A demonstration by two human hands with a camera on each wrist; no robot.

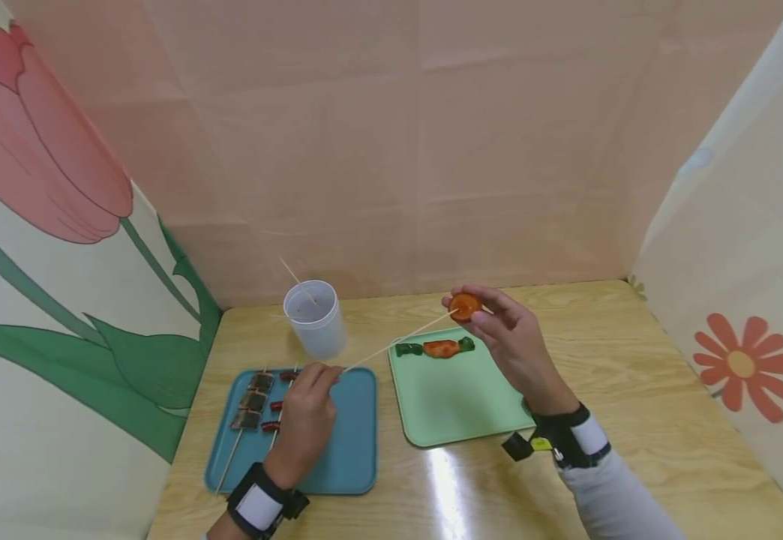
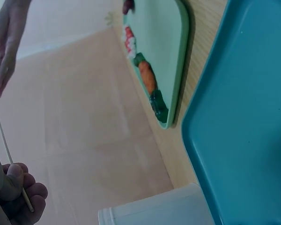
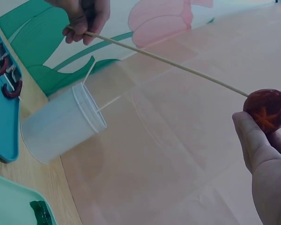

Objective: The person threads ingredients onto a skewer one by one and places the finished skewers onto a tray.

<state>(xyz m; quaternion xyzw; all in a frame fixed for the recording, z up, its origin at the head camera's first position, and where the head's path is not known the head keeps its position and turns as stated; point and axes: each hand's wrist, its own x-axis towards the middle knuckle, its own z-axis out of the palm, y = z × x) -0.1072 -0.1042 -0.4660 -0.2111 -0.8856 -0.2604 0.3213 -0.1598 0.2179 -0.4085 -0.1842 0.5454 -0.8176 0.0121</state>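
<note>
My left hand (image 1: 305, 412) pinches a thin wooden skewer (image 1: 401, 339) near one end, with the thumb pressed on it in the left wrist view. The skewer slants up to the right, its far end at a round, reddish-brown mushroom cap (image 1: 466, 304). Fingertips and thumb of my right hand (image 1: 516, 352) grip that cap by its sides, above the green tray. A star-shaped orange mark (image 3: 266, 118) shows on the cap in the right wrist view. How deep the skewer's tip goes into it I cannot tell.
The blue tray (image 1: 354, 450) holds a skewer of dark squares (image 1: 252, 401) and one of dark red pieces (image 1: 271, 426). On the green tray (image 1: 442, 409) lie an orange piece with green ends (image 1: 440, 349) and a red-and-white piece (image 2: 129, 41). Behind stands a translucent cup (image 1: 320, 330) with a stick.
</note>
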